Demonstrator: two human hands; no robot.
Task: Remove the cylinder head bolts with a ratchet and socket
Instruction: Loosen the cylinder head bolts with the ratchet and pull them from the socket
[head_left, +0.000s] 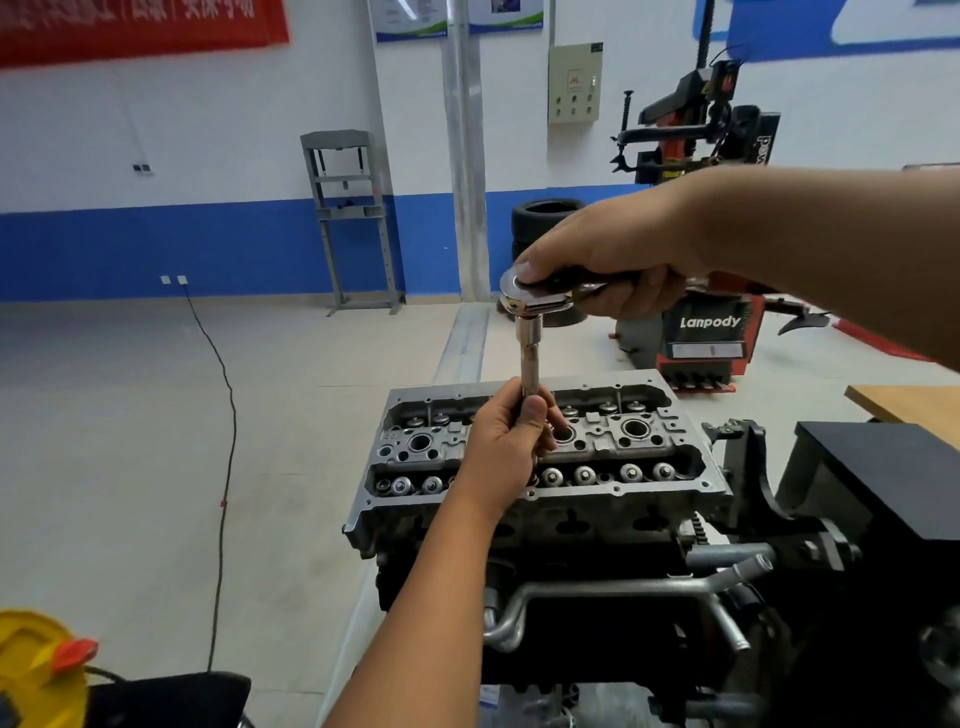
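A grey aluminium cylinder head (623, 499) sits on an engine held in a stand, with valve springs and spark plug wells showing on top. A chrome ratchet (540, 299) stands above it on a long extension bar (529, 358) that points straight down into the head. My right hand (618, 260) grips the ratchet handle, thumb pressed on the ratchet's round head. My left hand (511, 441) grips the lower part of the extension just above the head. The socket and the bolt are hidden behind my left hand.
A black stand bracket (748, 467) and a black box (883, 478) sit right of the engine. Metal pipes (623, 592) run along its front. A red tyre changer (706, 332) and stacked tyres (545, 218) stand behind. A black cable (226, 415) crosses the floor; a yellow object (36, 670) is bottom left.
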